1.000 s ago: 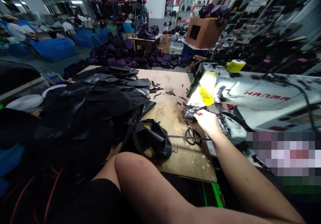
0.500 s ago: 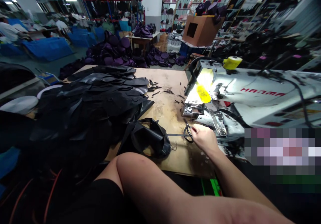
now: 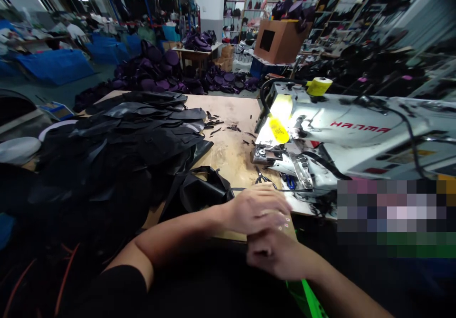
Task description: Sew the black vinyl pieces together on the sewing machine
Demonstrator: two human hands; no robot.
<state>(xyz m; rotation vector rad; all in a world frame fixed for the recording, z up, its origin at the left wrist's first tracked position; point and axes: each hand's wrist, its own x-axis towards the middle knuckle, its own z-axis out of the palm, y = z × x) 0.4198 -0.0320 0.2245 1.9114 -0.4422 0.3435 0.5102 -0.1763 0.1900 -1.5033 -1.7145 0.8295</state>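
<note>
My left hand (image 3: 258,209) is over the table's front edge, its fingers bent and smeared by motion. Just below and nearer to me is my right hand (image 3: 272,254), closed like a fist; whatever it may hold is hidden. Beyond both hands a pair of scissors (image 3: 262,178) with black handles lies on the table. A thin black strip (image 3: 299,190) stretches past the hands toward the sewing machine (image 3: 320,114). Left of the hands sits a folded black fabric piece (image 3: 199,192), partly covered by my left forearm.
A wide pile of black fabric pieces (image 3: 117,152) covers the table's left side. Black scraps (image 3: 213,123) lie on the tabletop (image 3: 228,152). Blue snips (image 3: 290,181) rest by the machine. Behind stand a cardboard box (image 3: 278,42) and heaps of purple goods (image 3: 142,73).
My right hand has left the scissors, which now lie on the table, and has drawn back toward me. My left hand has come into view above it. The whole view has shifted slightly.
</note>
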